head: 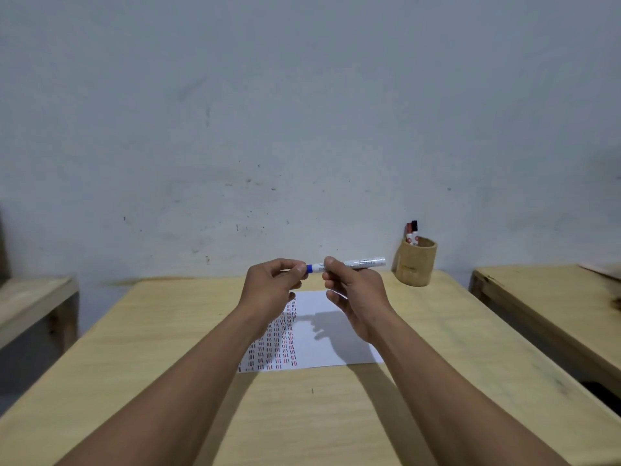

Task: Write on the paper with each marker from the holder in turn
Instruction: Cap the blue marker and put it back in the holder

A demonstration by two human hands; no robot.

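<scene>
Above the paper (322, 334), you've got the blue marker (349, 264) held level in both hands. Your left hand (270, 285) pinches the blue cap end, fingers closed on it, and your right hand (356, 297) has its grip closed around the barrel, with the white tail sticking out toward 3 o'clock. Rows of red and dark dashes fill the paper's left part. Up at 1 o'clock on the worktop (151, 348), the bamboo holder (416, 262) sits with two markers (412, 233) poking out.
</scene>
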